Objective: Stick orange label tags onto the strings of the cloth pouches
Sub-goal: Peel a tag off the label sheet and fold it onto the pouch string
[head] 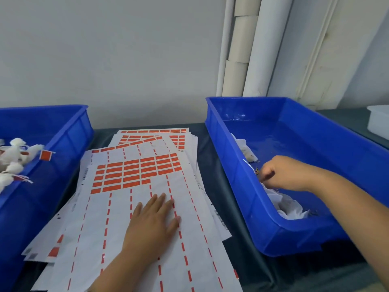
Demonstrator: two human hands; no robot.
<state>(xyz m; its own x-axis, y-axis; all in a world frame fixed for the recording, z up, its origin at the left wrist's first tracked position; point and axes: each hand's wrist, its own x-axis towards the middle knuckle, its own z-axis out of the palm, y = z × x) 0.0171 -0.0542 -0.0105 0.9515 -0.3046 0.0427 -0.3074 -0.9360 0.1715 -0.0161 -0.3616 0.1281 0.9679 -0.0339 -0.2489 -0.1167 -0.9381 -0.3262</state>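
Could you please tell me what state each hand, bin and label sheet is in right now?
Left hand: flat on top label sheet.
Right hand: fingers curled inside right bin, grip unclear.
Top label sheet: partly peeled.
Left bin: holds tagged pouches.
Right bin: few pouches left.

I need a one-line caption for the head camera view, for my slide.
Left hand rests flat on orange label sheets while right hand reaches among cloth pouches in the right blue tray.
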